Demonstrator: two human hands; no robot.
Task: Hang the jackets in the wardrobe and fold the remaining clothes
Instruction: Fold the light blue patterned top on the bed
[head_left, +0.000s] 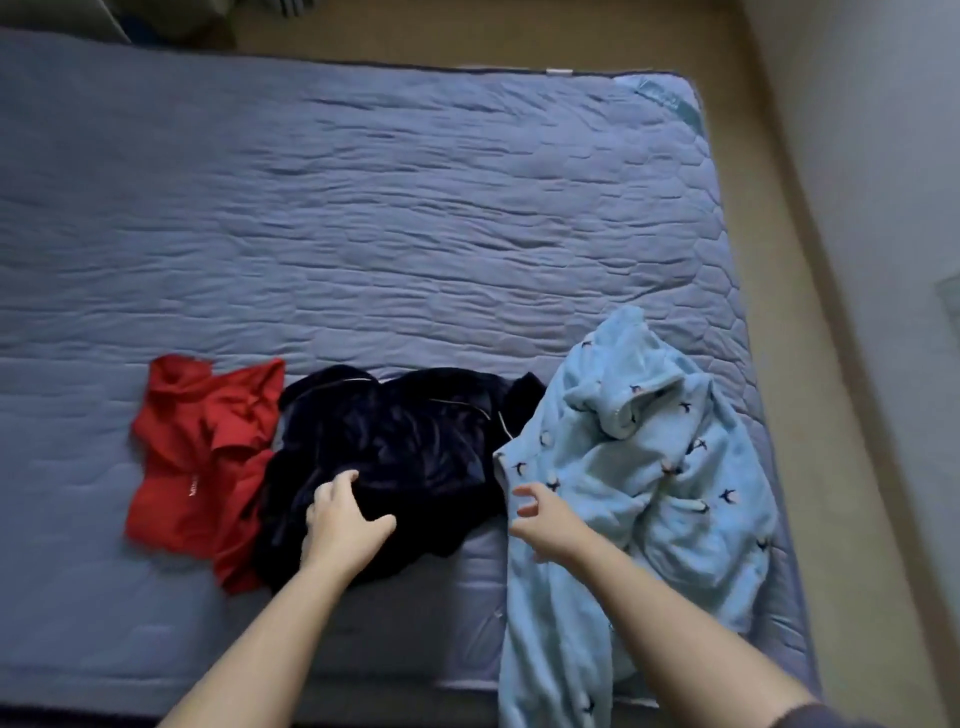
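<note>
Navy garment (405, 436) touched by left hand (345, 519), fingers (340, 480) spread; right hand (545, 525) loosely curled.

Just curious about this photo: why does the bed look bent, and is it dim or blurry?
In the head view the wide-angle lens bows the mattress edges; its light is dim and bluish, without glare; there the navy garment loses detail, and the right hand looks slightly smeared.
</note>
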